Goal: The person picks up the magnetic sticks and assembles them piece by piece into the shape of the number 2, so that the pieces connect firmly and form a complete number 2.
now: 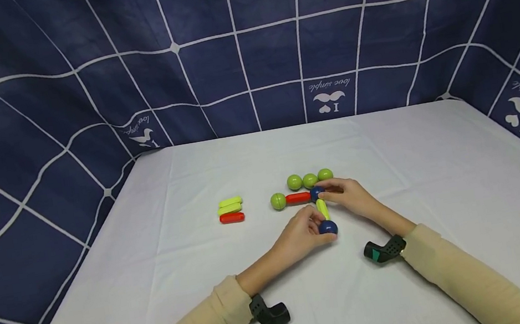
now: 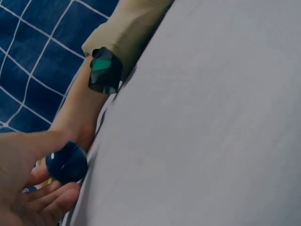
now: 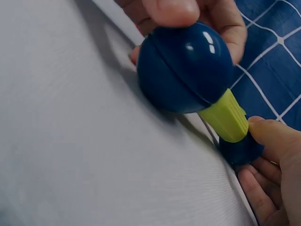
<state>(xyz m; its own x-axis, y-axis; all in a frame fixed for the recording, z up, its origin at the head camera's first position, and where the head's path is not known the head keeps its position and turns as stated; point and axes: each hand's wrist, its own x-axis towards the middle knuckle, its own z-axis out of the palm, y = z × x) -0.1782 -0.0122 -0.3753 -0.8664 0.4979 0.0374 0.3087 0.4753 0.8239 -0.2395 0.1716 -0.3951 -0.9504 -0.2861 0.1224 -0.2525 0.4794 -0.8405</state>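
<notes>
One blue ball (image 1: 328,228) was pinched between the thumb and fingers of the left hand (image 1: 297,237), and a second blue ball (image 1: 316,193) was gripped at the fingertips of the right hand (image 1: 348,195), a little farther out. The hands were held near each other but apart, with a yellow-green rod (image 1: 322,210) spanning the gap from one ball to the other. Both ends were probably steadied in this way so that the rod could be kept in line while pressure was applied; whether it was fully seated could not be told.

From the ball in the right hand, a red rod (image 1: 298,198) was extended leftward, beyond the left hand, to a green ball (image 1: 278,201) at its far end. That side was seemingly left resting on the white surface (image 1: 405,151) so that its weight was borne there.

Three loose green balls (image 1: 310,180) were lined up just beyond the right hand's fingertips. Two spare yellow-green rods (image 1: 230,209) and a spare red rod (image 1: 232,218) were laid side by side, well to the left of the left hand, apparently sorted by kind for easy reach.
</notes>
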